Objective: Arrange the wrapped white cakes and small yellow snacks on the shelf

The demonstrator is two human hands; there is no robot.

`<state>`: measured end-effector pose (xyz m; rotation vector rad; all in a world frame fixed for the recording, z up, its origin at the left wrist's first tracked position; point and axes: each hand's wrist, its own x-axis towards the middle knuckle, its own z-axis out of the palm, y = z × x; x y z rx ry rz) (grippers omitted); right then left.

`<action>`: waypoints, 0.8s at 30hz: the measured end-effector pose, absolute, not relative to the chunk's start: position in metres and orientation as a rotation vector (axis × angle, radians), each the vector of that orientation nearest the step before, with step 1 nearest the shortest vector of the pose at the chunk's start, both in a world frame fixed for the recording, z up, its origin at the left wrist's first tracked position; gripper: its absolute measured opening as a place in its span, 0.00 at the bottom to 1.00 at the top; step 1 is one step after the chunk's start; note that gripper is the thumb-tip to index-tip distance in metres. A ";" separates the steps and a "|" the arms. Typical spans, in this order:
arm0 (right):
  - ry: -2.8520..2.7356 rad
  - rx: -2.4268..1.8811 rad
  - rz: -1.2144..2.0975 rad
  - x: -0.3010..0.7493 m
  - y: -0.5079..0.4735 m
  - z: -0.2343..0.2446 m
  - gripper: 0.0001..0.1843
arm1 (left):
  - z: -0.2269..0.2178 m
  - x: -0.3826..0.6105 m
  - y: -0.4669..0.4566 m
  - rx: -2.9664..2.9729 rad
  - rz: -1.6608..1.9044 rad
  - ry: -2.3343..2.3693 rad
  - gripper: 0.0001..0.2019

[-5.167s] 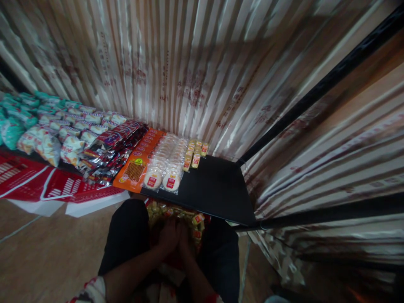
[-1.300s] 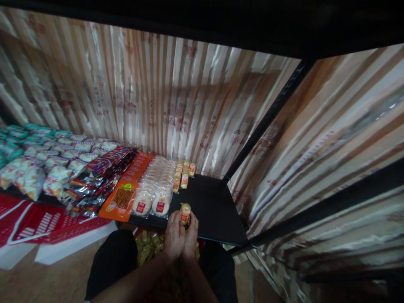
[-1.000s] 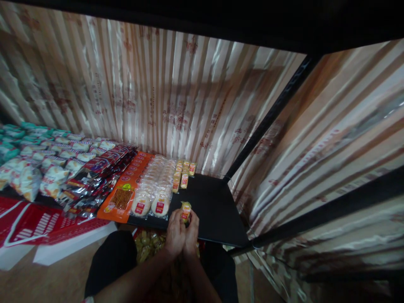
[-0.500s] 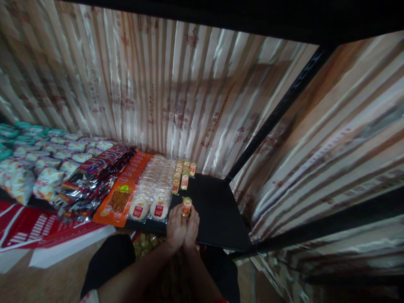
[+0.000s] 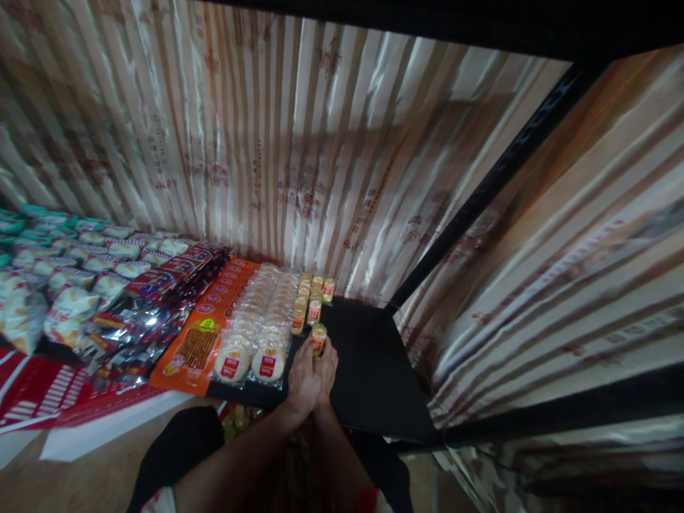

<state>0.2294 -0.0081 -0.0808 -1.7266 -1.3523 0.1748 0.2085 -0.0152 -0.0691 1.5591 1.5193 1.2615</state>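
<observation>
Side by side over the black shelf [image 5: 368, 363], my left hand [image 5: 303, 377] and my right hand [image 5: 325, 370] are closed around one small yellow-wrapped snack pack [image 5: 318, 339] with a red label. Its far end sticks out beyond my fingers, close to the near end of the rows of matching yellow packs [image 5: 314, 308]. My palms hide its lower part. To the left of my hands lie clear-wrapped round white crackers [image 5: 268, 362] in two overlapping rows.
Left of the crackers lie an orange bag of stick snacks [image 5: 195, 345], dark shiny packets [image 5: 139, 320], white snack bags [image 5: 72, 313] and green packs [image 5: 50, 217]. A pleated printed curtain [image 5: 229, 142] hangs behind. A black post [image 5: 481, 189] rises at the shelf's right corner.
Both my hands have moved slightly forward with the yellow snack pack, bringing it nearer to the rows of matching packs. The camera view has shifted a little.
</observation>
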 end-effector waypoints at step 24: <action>-1.379 -1.689 0.256 0.232 0.033 -0.072 0.26 | -0.060 0.177 0.000 1.648 1.266 1.635 0.19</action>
